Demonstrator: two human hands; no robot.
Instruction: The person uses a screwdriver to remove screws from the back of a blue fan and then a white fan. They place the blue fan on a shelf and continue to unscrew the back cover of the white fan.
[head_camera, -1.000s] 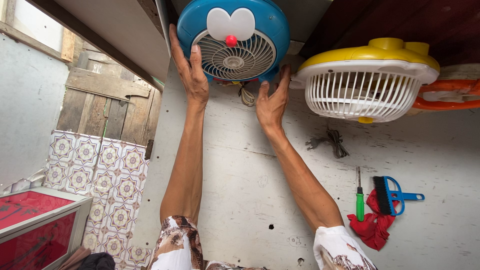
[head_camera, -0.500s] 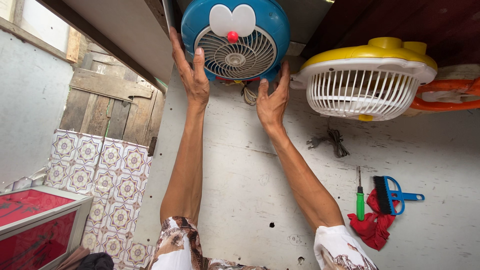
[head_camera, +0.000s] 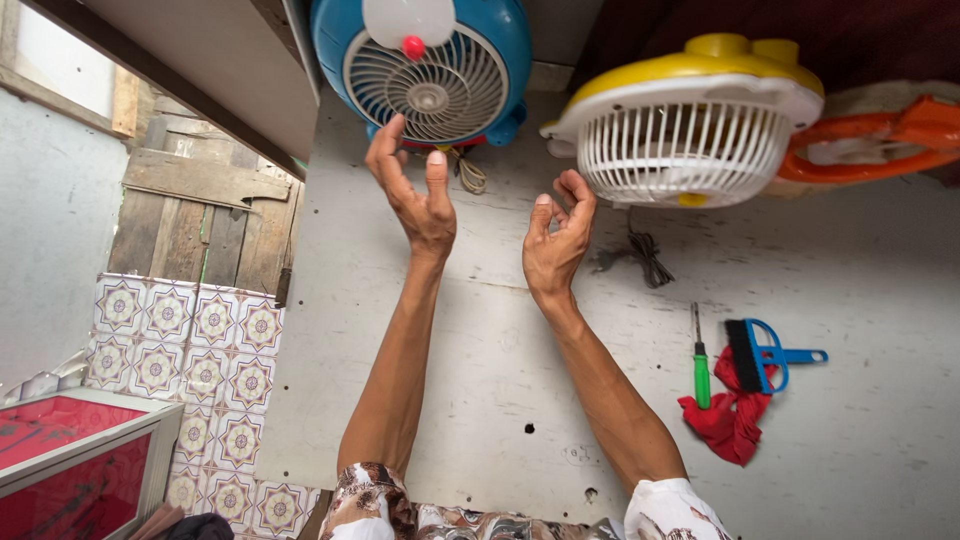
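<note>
A round blue fan (head_camera: 425, 70) with a white grille and a red knob stands at the far edge of the grey concrete surface (head_camera: 480, 330). My left hand (head_camera: 412, 195) hangs just below its base with fingers spread, holding nothing. My right hand (head_camera: 557, 238) floats to the right with fingers loosely curled, also empty, close to a yellow and white fan (head_camera: 690, 125). Both hands are off the blue fan. A coiled cord (head_camera: 466, 170) lies by the blue fan's base.
A black cord (head_camera: 640, 250) lies under the yellow fan. To the right lie a green-handled screwdriver (head_camera: 700, 360), a blue brush (head_camera: 765, 355) and a red cloth (head_camera: 728, 420). An orange object (head_camera: 880, 140) sits far right. Patterned tiles (head_camera: 190, 330) and a red box (head_camera: 70, 460) are at left.
Both hands have let go of the blue fan's sides and drawn back toward me. The view has shifted closer, and the blue fan now stands alone.
</note>
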